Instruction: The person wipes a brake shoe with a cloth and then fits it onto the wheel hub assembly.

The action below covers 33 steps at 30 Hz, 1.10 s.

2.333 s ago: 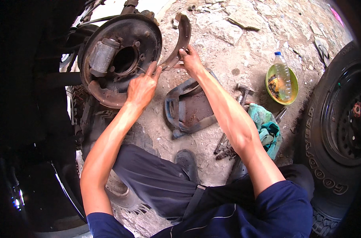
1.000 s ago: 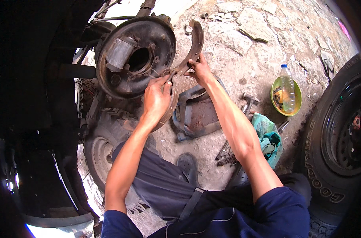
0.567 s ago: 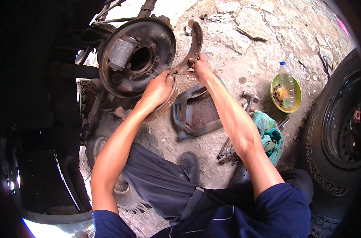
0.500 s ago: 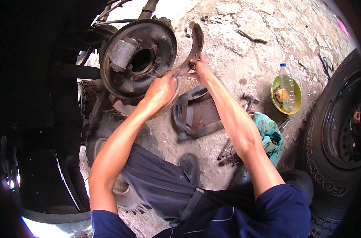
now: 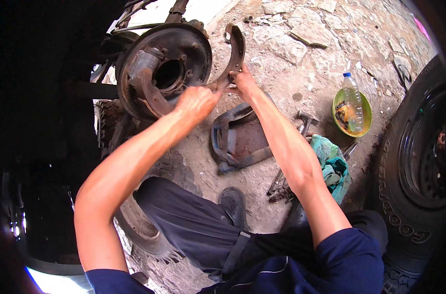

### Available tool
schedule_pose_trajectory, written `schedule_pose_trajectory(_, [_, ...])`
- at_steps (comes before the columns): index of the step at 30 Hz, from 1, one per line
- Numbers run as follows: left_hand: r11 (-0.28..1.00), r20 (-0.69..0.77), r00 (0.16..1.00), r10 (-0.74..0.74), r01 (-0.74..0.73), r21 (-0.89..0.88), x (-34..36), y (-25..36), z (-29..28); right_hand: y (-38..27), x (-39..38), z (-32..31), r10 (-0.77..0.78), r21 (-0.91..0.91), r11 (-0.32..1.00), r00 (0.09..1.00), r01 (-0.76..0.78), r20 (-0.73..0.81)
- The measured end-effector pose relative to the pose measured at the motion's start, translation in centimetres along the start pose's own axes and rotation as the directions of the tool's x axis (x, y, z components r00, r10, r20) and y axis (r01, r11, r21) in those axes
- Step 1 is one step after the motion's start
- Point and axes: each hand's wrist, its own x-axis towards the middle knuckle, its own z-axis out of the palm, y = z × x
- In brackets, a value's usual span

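My right hand (image 5: pixel 244 83) grips a curved, rusty brake shoe (image 5: pixel 236 51) near its lower end, and the shoe's upper end stands up to the right of the hub. Close beside it, my left hand (image 5: pixel 198 102) is closed around the end of a second brake shoe (image 5: pixel 150 93). That second shoe arcs in front of the round, dark backing plate (image 5: pixel 196 54), partly hidden by my left wrist. A grey wheel cylinder (image 5: pixel 147 60) sits on the plate, left of its centre hole. The shoes' near ends come together between my hands, where my fingers hide the detail.
Below my hands lies a cut-open plastic jerrycan (image 5: pixel 250 139). To its right are a hammer (image 5: pixel 307 120), a teal rag (image 5: pixel 333 171) and a green bowl (image 5: pixel 368 115) holding a clear bottle (image 5: pixel 352 100). A large tyre (image 5: pixel 397 196) stands at the right; a brake drum (image 5: pixel 139 223) rests by my left leg.
The second brake shoe has swung up from below the backing plate to in front of it. My left elbow has moved out to the left. My right hand keeps its grip, slightly further left.
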Motion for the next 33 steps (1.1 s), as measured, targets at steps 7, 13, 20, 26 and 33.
schedule_pose_trajectory(7, [0.997, -0.172, 0.984, 0.052, -0.042, 0.062, 1.1, -3.7, -1.0, 0.0, -0.2, -0.5, -0.034, 0.014, 0.999, 0.999, 0.034, 0.042])
schedule_pose_trajectory(13, [0.988, -0.027, 0.992, 0.123, -0.120, 0.093, 2.9, -4.4, -0.5, -0.5, 0.2, -0.1, -0.033, 0.027, 0.999, 0.999, 0.032, 0.040])
schedule_pose_trajectory(20, [0.979, 0.017, 0.982, 0.186, -0.187, 0.076, 4.5, -4.7, -0.2, -0.1, 0.7, -0.5, -0.027, 0.064, 0.998, 0.999, 0.025, 0.043])
schedule_pose_trajectory(26, [0.963, 0.056, 0.976, 0.212, -0.218, 0.160, 5.2, -5.5, -1.3, -0.5, 0.5, -0.5, -0.023, 0.057, 0.998, 0.999, 0.020, 0.048])
schedule_pose_trajectory(33, [0.969, 0.072, 0.983, 0.168, -0.178, 0.172, 6.0, -5.3, -0.8, -0.5, 0.3, -0.4, -0.021, 0.071, 0.997, 0.999, 0.018, 0.037])
